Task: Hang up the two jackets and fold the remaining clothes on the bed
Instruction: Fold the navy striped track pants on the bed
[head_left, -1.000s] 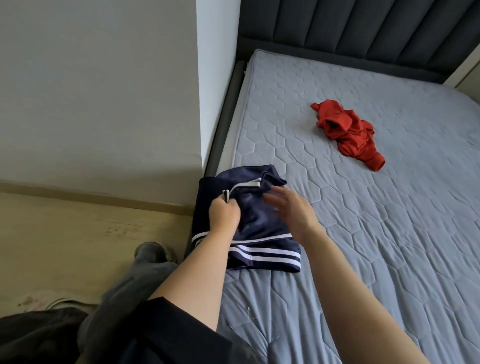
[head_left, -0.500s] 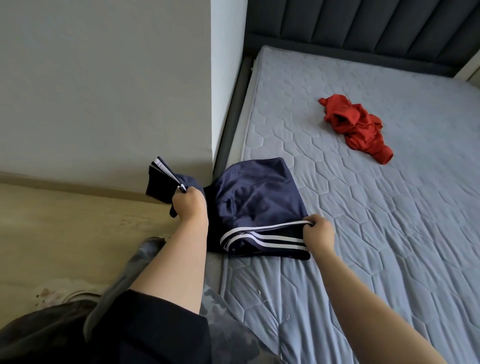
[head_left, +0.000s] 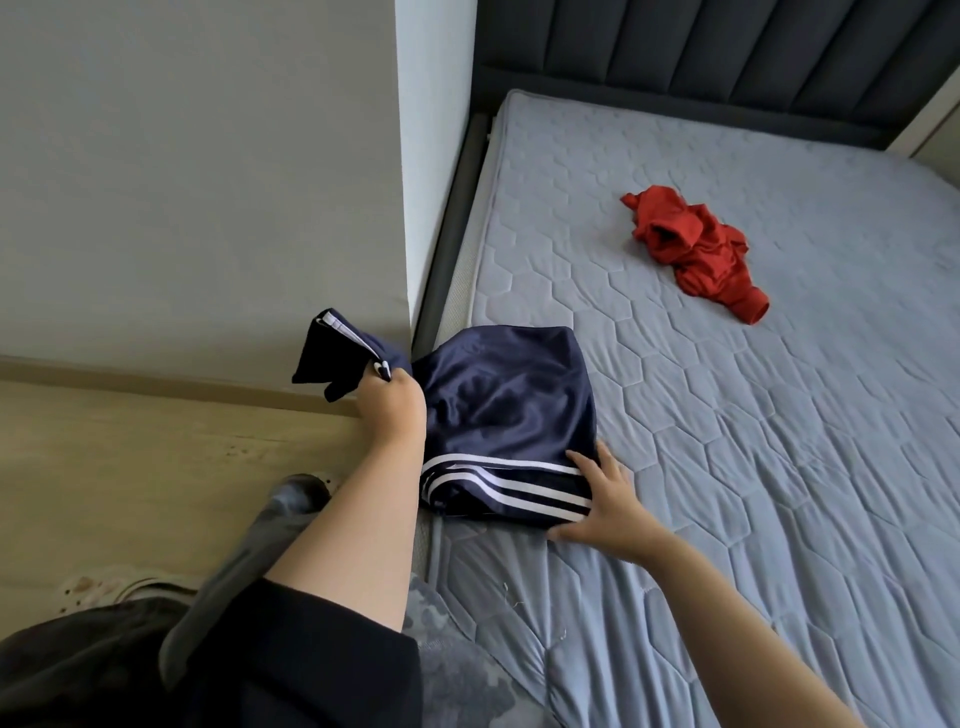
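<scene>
While the left hand (head_left: 390, 402) grips the navy shorts (head_left: 506, 410), the right hand (head_left: 610, 506), fingers spread, presses their striped hem onto the bed (head_left: 779, 467).

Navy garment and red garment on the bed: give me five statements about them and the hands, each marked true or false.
1. The left hand grips one end of the navy garment. True.
2. The right hand lies with fingers spread at the white-striped edge. True.
3. The red garment is neatly folded. False: it lies crumpled.
4. The red garment touches the navy one. False: bare mattress separates them.
5. The navy garment lies by the headboard. False: it lies at the mattress's near left edge.
</scene>
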